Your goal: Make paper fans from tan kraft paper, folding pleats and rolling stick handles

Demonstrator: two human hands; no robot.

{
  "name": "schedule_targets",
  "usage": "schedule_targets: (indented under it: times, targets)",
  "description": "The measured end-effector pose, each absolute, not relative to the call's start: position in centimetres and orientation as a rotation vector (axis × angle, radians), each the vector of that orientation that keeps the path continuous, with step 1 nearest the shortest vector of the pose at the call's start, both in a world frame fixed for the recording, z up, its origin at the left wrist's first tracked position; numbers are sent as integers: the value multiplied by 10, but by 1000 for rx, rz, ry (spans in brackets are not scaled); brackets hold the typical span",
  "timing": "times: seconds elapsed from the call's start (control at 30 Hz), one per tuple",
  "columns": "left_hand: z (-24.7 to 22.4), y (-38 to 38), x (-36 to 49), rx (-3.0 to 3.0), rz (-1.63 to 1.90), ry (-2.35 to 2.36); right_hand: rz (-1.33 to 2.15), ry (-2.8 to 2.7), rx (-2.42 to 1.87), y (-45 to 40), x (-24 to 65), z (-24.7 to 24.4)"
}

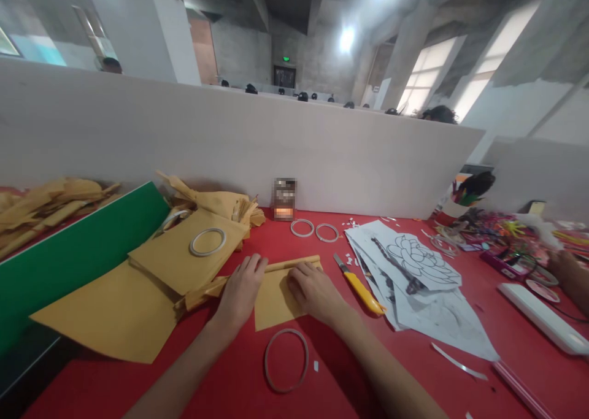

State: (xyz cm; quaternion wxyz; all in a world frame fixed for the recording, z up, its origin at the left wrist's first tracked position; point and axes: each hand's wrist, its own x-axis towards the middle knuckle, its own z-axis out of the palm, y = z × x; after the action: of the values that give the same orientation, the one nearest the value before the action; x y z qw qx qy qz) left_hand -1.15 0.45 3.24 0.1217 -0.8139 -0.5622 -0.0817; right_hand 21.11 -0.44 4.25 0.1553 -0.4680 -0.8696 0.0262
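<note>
My left hand [242,291] and my right hand [314,291] both press down on a small mustard-yellow paper sheet [272,302] on the red table. Its far edge is rolled into a thin tube [294,263] just beyond my fingertips. A yellow utility knife [360,284] lies right of my right hand. An empty tape ring [286,360] lies in front of the sheet, between my forearms.
Larger yellow sheets [115,311] and a tape roll [208,242] lie to the left beside a green board [69,253]. Two rings [315,229] sit near the white partition. Black-and-white flower printouts [421,284] lie to the right, with craft clutter [506,235] and another person's hand [570,275] at far right.
</note>
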Motion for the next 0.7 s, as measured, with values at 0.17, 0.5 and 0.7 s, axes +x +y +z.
schedule_targets:
  times: [0.17,0.5,0.7]
  targets:
    - [31,4,-8,-2443,-227,-1593,113,-2396,-1424,11,201,30]
    - [31,-9,-14,-2431,-277,-1566,115,-2357,-1415,1,209,25]
    - [28,16,-40,-2516,-278,-1410,127,-2319,-1441,-10,224,27]
